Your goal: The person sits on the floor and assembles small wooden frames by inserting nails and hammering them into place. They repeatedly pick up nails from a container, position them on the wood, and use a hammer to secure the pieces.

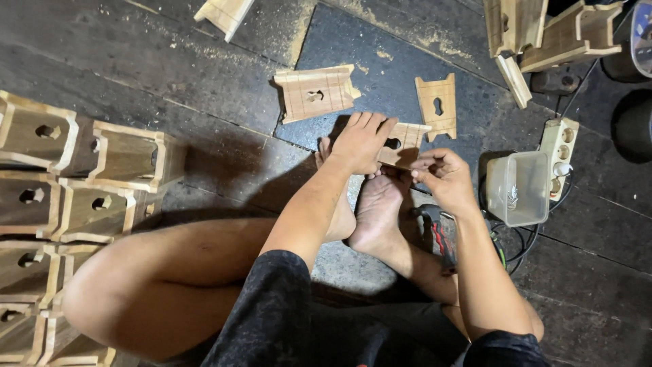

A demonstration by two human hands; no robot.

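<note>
I sit on the floor with my bare feet (380, 211) in front of me. My left hand (360, 141) lies flat on a small wooden panel (406, 141) with a keyhole cut, pressing it down by my toes. My right hand (441, 178) pinches something tiny at the panel's near right corner; the item is too small to identify. A power tool with a red and black body (438, 234) lies on the floor under my right forearm.
Two more keyhole panels (316, 92) (437, 103) lie on a dark mat beyond my hands. Several assembled wooden stools (81, 183) are stacked at left. A clear plastic tub (517, 187), a power strip (559, 153) and more stool parts (543, 30) sit at right.
</note>
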